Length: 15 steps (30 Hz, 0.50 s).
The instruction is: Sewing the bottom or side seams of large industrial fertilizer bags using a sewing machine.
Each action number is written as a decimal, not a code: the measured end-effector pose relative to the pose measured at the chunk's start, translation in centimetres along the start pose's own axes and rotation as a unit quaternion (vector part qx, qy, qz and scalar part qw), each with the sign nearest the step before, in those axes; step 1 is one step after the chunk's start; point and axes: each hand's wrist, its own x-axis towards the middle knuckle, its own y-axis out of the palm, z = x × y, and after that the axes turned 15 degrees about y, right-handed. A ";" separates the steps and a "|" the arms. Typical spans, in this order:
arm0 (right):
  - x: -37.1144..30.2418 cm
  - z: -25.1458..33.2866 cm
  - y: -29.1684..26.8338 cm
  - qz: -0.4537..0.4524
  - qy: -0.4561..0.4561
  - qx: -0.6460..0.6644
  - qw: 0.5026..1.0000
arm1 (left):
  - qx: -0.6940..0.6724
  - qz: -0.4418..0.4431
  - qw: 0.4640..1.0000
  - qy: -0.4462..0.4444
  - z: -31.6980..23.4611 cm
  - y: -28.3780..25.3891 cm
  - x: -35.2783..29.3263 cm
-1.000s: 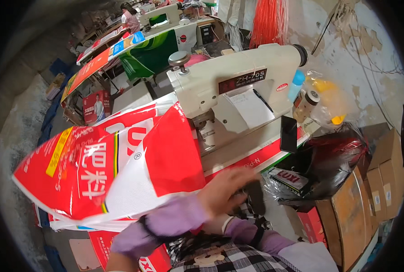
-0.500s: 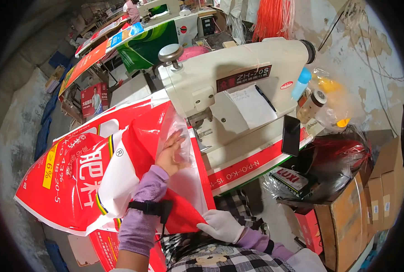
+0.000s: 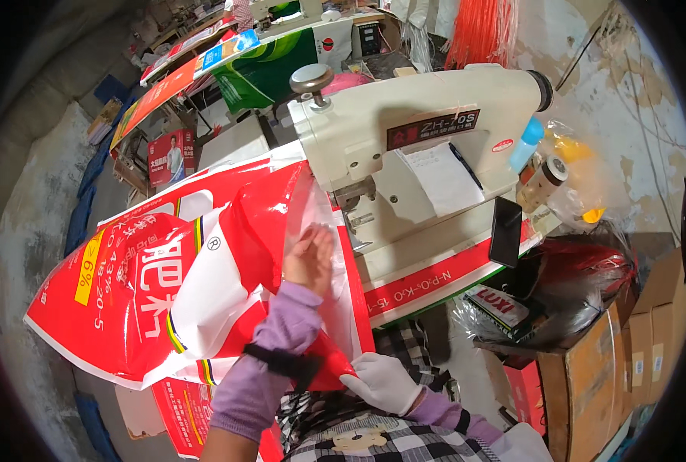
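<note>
A: Just beyond the left hand, what hems the work in?

B: The cream sewing machine stands right ahead of its fingertips, and the machine's table edge runs off to the right. Leftward the red printed sack hangs out over the grey floor, where there is open room.

A: And the hands themselves?

B: The left hand lies flat, fingers stretched out together, pressing on the sack's glossy inner fold; it grips nothing. The right hand, in a white glove, sits close to the body, below and right of the left, fingers curled on the sack's lower corner.

A: How does the sack lie?

B: Its long axis runs from lower left, away from the left hand, up toward the machine at upper right. The folded end lies under the left hand, the far end droops over the floor.
</note>
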 end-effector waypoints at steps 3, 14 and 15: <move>0.2 -0.1 0.3 0.034 0.000 -0.043 0.999 | 0.000 -0.041 0.994 0.098 3.6 1.9 -2.4; 3.7 -7.3 -0.2 -0.019 0.075 0.043 0.996 | 0.810 0.401 0.301 0.305 -18.9 4.5 -20.7; 5.6 -7.5 -0.8 0.011 0.117 0.059 0.991 | 0.869 0.316 0.224 0.310 -20.5 4.3 -20.5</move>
